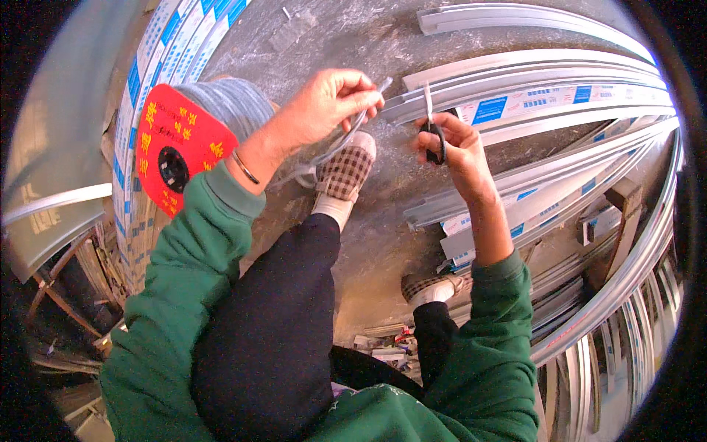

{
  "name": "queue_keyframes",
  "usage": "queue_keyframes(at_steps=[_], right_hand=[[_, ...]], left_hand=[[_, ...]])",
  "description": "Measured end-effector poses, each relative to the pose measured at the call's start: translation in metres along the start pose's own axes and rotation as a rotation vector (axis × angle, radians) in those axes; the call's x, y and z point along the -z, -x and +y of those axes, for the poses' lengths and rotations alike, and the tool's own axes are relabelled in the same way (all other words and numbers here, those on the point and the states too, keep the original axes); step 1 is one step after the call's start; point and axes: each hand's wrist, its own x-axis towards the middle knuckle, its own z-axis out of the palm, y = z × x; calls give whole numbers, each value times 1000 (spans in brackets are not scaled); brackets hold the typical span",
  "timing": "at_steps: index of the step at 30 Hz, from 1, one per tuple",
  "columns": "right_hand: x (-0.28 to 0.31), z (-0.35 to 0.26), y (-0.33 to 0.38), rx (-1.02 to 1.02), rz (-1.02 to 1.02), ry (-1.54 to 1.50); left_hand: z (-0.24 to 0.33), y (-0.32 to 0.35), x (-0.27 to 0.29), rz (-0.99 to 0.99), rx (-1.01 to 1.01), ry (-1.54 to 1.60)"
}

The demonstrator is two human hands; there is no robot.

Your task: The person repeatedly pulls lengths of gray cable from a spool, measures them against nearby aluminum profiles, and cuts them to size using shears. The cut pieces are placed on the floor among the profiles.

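Between the thumb and fingers of my left hand [324,103] is a thin grey strip [322,158], its short end sticking up past the fingertips. The strip hangs below the hand in a loose loop above my checked slipper [345,172]. My right hand [465,151] is closed around the black handles of a pair of scissors [428,103]. Their blades point up, away from me, and look closed. They stand apart from the strip. Beside my left wrist is a large spool [234,107] wound with grey strip, with a red end disc [193,140] facing me.
Long metal profiles [530,92] with blue and white film lie on the floor to the right. More film-covered profiles [180,44] stand at the far left. A wooden support [624,221] is at the right. Small scraps [390,353] lie between my legs.
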Motion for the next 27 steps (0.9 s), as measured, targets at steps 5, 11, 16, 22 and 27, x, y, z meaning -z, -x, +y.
queue_keyframes(at_steps=[5,11,16,22,27], right_hand=[[-57,1,10,213,-5,-269],[-54,-15,11,388,135,-313],[37,-61,36,781,198,-585],[73,-102,70,864,96,-536],[16,-87,65,578,220,-307]], left_hand=[[34,-1,-9,-19,-87,69],[54,14,-5,55,-357,125],[14,65,-13,162,-134,-206],[-65,163,-29,77,256,-344],[-121,298,-10,212,384,-661]])
